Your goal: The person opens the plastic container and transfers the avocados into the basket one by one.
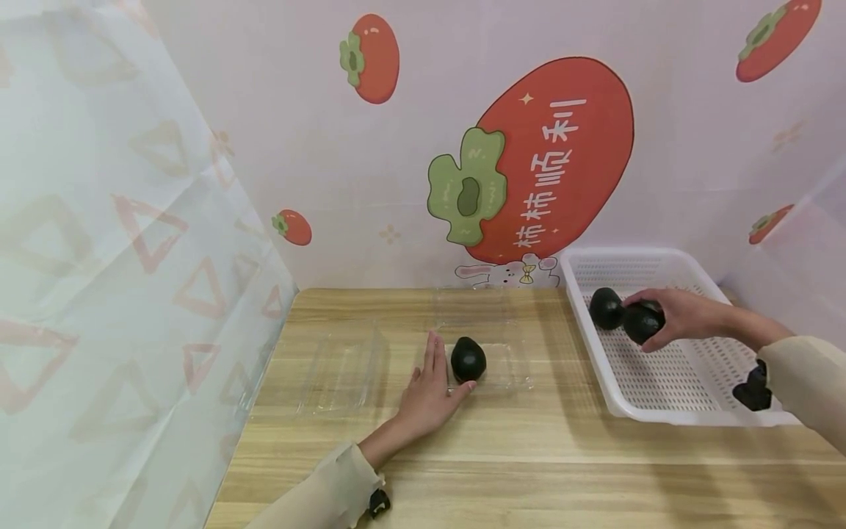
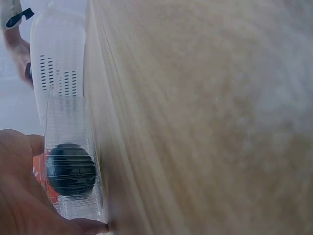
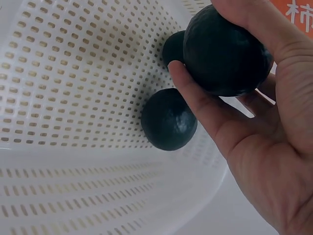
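In the head view my left hand (image 1: 426, 400) rests against the left side of a clear plastic box (image 1: 500, 364), fingers straight, thumb at its front edge. One dark avocado (image 1: 468, 360) sits inside that box; the left wrist view shows this avocado (image 2: 71, 171) through the clear wall. My right hand (image 1: 692, 317) grips another avocado (image 1: 641, 323) above a white perforated basket (image 1: 598, 375). The right wrist view shows the held avocado (image 3: 225, 54) between thumb and fingers, with a loose avocado (image 3: 168, 120) lower in the basket and one more (image 3: 172, 49) partly hidden behind it.
A second clear plastic container (image 1: 337, 371) stands on the wooden table (image 1: 502, 470) at the left. The clear lid (image 1: 469, 305) of the middle box lies back toward the wall. A patterned wall (image 1: 370, 162) closes off the back, with side sheets left and right.
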Available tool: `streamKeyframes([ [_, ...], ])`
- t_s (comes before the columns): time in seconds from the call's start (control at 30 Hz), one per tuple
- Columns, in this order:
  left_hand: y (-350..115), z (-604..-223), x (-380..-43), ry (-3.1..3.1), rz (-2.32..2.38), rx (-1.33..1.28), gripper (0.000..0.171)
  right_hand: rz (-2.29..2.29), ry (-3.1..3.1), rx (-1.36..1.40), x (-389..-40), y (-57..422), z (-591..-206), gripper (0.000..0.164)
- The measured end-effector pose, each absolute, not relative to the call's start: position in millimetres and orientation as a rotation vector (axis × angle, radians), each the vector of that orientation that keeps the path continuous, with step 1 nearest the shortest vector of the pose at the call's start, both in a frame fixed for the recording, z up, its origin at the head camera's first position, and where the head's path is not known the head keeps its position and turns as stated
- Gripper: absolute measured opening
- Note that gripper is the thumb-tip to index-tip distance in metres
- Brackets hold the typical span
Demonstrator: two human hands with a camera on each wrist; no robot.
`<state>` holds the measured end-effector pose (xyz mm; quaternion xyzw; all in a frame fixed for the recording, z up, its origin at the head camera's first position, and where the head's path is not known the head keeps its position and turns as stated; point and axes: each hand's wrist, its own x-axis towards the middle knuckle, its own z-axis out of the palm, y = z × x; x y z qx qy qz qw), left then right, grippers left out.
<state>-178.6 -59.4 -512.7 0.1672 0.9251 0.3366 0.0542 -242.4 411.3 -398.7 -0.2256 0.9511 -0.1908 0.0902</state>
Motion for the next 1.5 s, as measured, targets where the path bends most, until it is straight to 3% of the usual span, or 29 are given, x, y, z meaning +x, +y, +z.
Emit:
streamKeyframes([
  [1.5,-59.0,-514.5,-178.5,2.83,1.0,0.508,0.101,-0.364,2.641,-0.555,-245.9,433.2,-413.3,0.074],
])
